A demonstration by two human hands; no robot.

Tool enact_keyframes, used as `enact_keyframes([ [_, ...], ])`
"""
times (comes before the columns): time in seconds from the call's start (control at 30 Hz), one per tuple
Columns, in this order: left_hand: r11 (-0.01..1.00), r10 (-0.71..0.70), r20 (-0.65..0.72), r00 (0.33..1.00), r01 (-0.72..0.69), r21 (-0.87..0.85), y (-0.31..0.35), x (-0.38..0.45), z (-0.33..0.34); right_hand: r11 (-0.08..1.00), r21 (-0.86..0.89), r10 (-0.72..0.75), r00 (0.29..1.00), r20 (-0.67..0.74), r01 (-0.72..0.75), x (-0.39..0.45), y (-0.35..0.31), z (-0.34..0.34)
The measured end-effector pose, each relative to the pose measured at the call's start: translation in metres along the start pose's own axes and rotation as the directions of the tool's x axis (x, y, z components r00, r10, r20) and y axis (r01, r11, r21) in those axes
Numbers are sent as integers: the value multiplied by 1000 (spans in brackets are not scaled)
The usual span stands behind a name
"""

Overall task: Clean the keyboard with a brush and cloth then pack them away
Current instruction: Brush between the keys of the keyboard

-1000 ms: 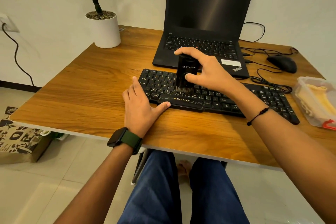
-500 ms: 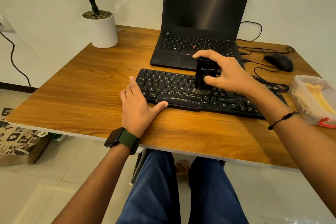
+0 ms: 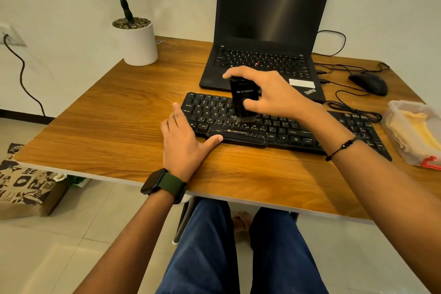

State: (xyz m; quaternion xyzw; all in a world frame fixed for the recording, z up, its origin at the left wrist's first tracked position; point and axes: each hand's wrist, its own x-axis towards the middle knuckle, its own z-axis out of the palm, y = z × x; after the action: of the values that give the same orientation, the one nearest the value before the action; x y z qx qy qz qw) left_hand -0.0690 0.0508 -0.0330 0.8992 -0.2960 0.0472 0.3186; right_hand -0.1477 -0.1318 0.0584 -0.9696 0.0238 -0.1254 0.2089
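Note:
A black keyboard (image 3: 286, 129) lies across the wooden table (image 3: 119, 126) in front of me. My right hand (image 3: 269, 95) grips a black block-shaped brush (image 3: 242, 95) upright, its bristles resting on the keys left of the keyboard's middle. My left hand (image 3: 183, 143) lies flat on the table at the keyboard's left end, thumb against the front edge and fingers along the side. A yellow cloth (image 3: 420, 136) sits inside a clear plastic box (image 3: 396, 106) at the right edge.
An open black laptop (image 3: 269, 31) stands just behind the keyboard. A black mouse (image 3: 368, 83) with loose cables lies at the back right. A white plant pot (image 3: 138, 43) stands at the back left corner. A printed bag (image 3: 21, 184) sits on the floor.
My right hand has swept the brush leftward along the keys, back toward the left half of the keyboard. My left hand has stayed planted at the keyboard's left end.

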Motion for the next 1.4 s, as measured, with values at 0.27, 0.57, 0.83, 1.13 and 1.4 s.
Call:
enact_keyframes([
  [0.27,1000,5,1,1000,-5,-8,1,0,-1,996,0,88,996,6,-88,-22,16,-19],
  [0.57,1000,0,10,1000,0,-11,1,-1,-2,998,29,62,998,-27,-61,-11,8,-12],
  [0.83,1000,-3,12,1000,4,-14,1,0,-1,992,109,66,998,-9,-64,-5,2,0],
  [1.13,1000,5,6,1000,-5,1,1,-1,-2,989,103,115,986,-118,-103,-2,23,-5],
  [1.4,1000,-5,11,1000,5,-5,2,-1,-1,991,94,110,970,-216,-91,0,29,1],
])
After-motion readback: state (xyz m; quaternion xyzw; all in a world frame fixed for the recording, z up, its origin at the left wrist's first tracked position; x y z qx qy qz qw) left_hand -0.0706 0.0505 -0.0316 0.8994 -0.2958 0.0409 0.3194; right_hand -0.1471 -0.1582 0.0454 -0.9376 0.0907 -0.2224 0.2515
